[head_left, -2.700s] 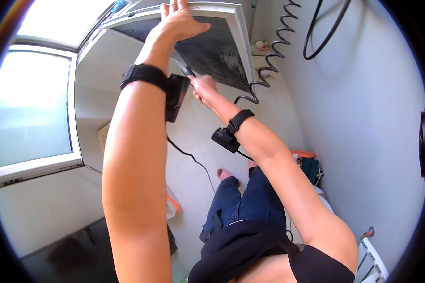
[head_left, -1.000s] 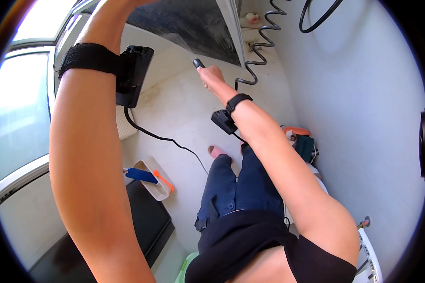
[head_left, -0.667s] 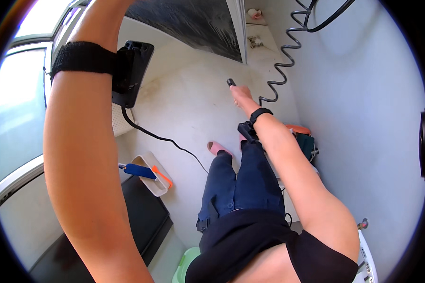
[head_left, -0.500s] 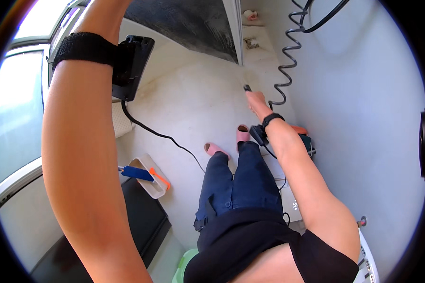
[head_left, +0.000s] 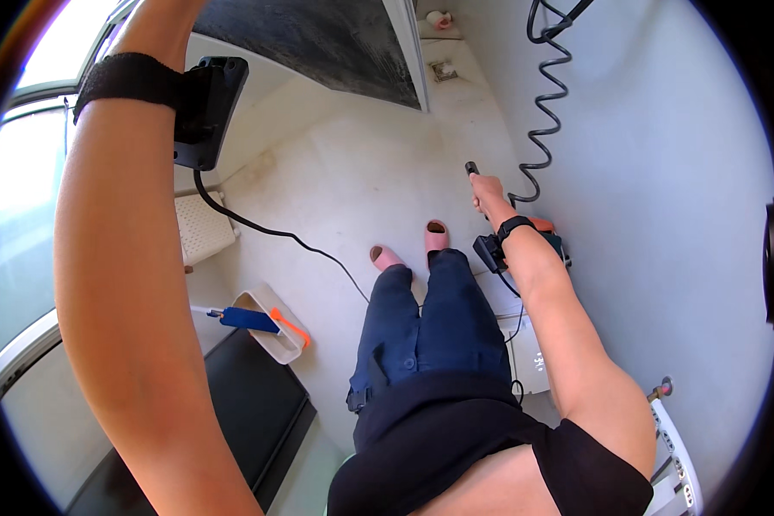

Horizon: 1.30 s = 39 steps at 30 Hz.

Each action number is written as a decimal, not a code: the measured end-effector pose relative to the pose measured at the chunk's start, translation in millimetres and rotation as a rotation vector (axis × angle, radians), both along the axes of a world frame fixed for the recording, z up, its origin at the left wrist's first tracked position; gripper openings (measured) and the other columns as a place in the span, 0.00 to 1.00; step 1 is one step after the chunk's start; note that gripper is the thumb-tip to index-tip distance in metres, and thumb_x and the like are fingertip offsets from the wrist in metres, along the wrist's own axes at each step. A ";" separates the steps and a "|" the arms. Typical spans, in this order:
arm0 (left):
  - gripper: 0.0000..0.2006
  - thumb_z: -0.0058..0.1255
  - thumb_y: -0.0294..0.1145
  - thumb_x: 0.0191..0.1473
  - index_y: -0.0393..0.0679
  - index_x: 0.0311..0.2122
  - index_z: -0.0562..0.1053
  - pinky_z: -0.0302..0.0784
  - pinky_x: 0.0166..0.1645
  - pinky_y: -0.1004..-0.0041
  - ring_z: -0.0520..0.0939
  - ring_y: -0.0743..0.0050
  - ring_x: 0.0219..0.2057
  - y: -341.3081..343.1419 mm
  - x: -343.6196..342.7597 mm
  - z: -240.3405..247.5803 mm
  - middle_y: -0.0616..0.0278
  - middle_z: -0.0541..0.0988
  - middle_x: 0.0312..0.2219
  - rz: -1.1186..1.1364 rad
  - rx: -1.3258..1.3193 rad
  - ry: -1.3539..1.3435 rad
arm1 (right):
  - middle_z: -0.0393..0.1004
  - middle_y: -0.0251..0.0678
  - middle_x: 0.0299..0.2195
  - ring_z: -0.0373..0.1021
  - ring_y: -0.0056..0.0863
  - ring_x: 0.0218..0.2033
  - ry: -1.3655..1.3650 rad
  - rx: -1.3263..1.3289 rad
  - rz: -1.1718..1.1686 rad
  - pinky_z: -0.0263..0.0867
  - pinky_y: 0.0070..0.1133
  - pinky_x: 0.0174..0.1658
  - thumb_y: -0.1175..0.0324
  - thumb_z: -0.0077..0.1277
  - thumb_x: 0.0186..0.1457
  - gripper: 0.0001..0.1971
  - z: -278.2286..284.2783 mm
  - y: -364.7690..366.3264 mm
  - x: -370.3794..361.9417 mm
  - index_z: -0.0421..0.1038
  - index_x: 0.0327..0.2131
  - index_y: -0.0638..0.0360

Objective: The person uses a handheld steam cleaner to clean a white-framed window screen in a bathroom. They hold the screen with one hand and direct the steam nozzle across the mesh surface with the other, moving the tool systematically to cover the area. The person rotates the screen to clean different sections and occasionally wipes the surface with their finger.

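My left forearm [head_left: 129, 258] reaches up past the top edge, with a black strap and box at the wrist; the hand itself is cut off. Near its upper end is a dark panel with a pale frame [head_left: 318, 43], its surface streaked. My right hand [head_left: 488, 193] is closed around a black spray nozzle [head_left: 472, 168], whose short tip sticks out beyond the fingers toward the floor. A coiled black hose [head_left: 549, 112] hangs beside this hand and runs down behind the wrist.
Below me are pink slippers [head_left: 387, 256] on a pale floor. At left stands a white bin [head_left: 271, 331] holding a blue brush [head_left: 248, 319] and an orange-handled tool. A perforated white stool [head_left: 202, 228] sits beyond it. A black cable [head_left: 275, 230] trails from my left wrist. A white wall rises at right.
My right hand has shifted right and slightly down with the nozzle. The left forearm has moved a little left. A faint blur at the nozzle's tip is gone.
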<state>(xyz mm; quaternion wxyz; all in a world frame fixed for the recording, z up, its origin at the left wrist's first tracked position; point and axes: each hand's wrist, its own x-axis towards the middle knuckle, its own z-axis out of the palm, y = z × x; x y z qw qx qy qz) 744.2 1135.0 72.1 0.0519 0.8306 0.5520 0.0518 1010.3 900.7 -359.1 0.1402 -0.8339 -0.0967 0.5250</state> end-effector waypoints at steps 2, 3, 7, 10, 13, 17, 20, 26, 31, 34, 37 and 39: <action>0.45 0.54 0.36 0.44 0.33 0.60 0.40 0.50 0.62 0.61 0.51 0.45 0.60 -5.5 0.1 2.6 0.39 0.49 0.58 0.001 0.030 0.026 | 0.63 0.33 0.11 0.59 0.24 0.09 -0.011 0.061 0.054 0.52 0.23 0.11 0.56 0.48 0.53 0.17 -2.1 -0.1 10.4 0.64 0.21 0.60; 0.45 0.54 0.36 0.44 0.33 0.60 0.40 0.50 0.62 0.61 0.51 0.45 0.60 -10.6 -2.7 4.4 0.39 0.49 0.58 0.008 0.047 0.049 | 0.63 0.33 0.11 0.59 0.24 0.09 -0.012 0.104 0.104 0.52 0.23 0.11 0.55 0.49 0.52 0.18 8.3 3.9 10.4 0.64 0.21 0.60; 0.44 0.54 0.36 0.44 0.33 0.60 0.41 0.50 0.62 0.61 0.50 0.44 0.60 -5.4 9.7 -13.0 0.40 0.49 0.58 -0.073 0.122 0.059 | 0.63 0.32 0.11 0.60 0.24 0.09 0.112 0.326 -0.060 0.54 0.23 0.11 0.49 0.52 0.48 0.24 47.4 19.6 43.7 0.62 0.14 0.60; 0.44 0.53 0.35 0.44 0.33 0.60 0.41 0.49 0.62 0.60 0.50 0.44 0.60 -25.6 -4.1 0.1 0.40 0.49 0.58 -0.083 0.207 0.126 | 0.62 0.29 0.11 0.57 0.19 0.09 0.290 0.591 0.012 0.52 0.21 0.12 0.51 0.59 0.43 0.22 133.5 48.9 32.2 0.62 0.15 0.57; 0.42 0.51 0.33 0.46 0.34 0.61 0.42 0.46 0.63 0.58 0.47 0.43 0.61 -38.9 -14.5 -4.7 0.41 0.47 0.59 -0.078 0.140 0.033 | 0.62 0.27 0.13 0.56 0.15 0.10 0.337 0.964 0.135 0.52 0.17 0.13 0.60 0.63 0.41 0.18 223.7 69.0 21.9 0.64 0.20 0.59; 0.43 0.52 0.39 0.49 0.40 0.62 0.38 0.42 0.64 0.59 0.39 0.43 0.63 -50.6 -19.1 -14.4 0.46 0.42 0.62 -0.154 0.245 0.008 | 0.65 0.26 0.16 0.58 0.12 0.13 0.301 1.238 0.286 0.54 0.13 0.16 0.64 0.62 0.43 0.17 354.6 72.0 -8.4 0.67 0.33 0.61; 0.40 0.49 0.22 0.42 0.33 0.60 0.44 0.43 0.64 0.59 0.45 0.36 0.61 -72.0 -3.9 -21.9 0.42 0.51 0.59 -0.154 0.296 -0.198 | 0.66 0.26 0.17 0.57 0.12 0.13 0.085 1.400 0.365 0.54 0.13 0.16 0.66 0.62 0.43 0.18 422.0 67.0 -37.0 0.66 0.36 0.63; 0.40 0.42 0.15 0.41 0.38 0.61 0.42 0.46 0.63 0.61 0.46 0.52 0.63 -112.5 3.4 -14.8 0.46 0.53 0.58 -0.144 0.280 -0.333 | 0.70 0.39 0.27 0.67 0.38 0.31 -0.487 1.544 0.496 0.63 0.26 0.35 0.71 0.62 0.36 0.17 451.3 64.9 -73.1 0.70 0.33 0.63; 0.41 0.42 0.14 0.42 0.40 0.62 0.41 0.44 0.63 0.62 0.46 0.56 0.63 -124.0 -5.7 -20.7 0.48 0.49 0.60 -0.181 0.229 -0.402 | 0.72 0.39 0.31 0.69 0.41 0.34 -0.841 1.326 0.655 0.64 0.30 0.35 0.72 0.60 0.38 0.15 426.9 63.8 -78.4 0.71 0.34 0.59; 0.41 0.46 0.16 0.43 0.43 0.62 0.42 0.50 0.62 0.64 0.54 0.56 0.60 -119.4 -22.8 -17.6 0.54 0.59 0.57 -0.262 0.214 -0.657 | 0.72 0.38 0.29 0.69 0.41 0.33 -1.079 1.205 0.731 0.64 0.31 0.33 0.71 0.58 0.41 0.12 430.4 62.7 -87.8 0.69 0.32 0.59; 0.33 0.49 0.18 0.43 0.44 0.57 0.57 0.66 0.53 0.67 0.73 0.59 0.47 -108.4 -56.7 -27.1 0.58 0.68 0.51 -0.152 0.412 -0.880 | 0.72 0.37 0.28 0.69 0.40 0.32 -1.087 1.150 0.756 0.64 0.31 0.31 0.70 0.58 0.41 0.12 430.5 60.1 -90.8 0.69 0.31 0.59; 0.27 0.51 0.18 0.41 0.40 0.51 0.63 0.70 0.49 0.67 0.77 0.65 0.42 -93.7 -105.5 -37.5 0.57 0.72 0.46 0.130 0.597 -0.912 | 0.72 0.37 0.26 0.69 0.40 0.30 -1.093 1.136 0.757 0.64 0.31 0.30 0.70 0.59 0.40 0.12 430.3 62.7 -95.7 0.68 0.30 0.59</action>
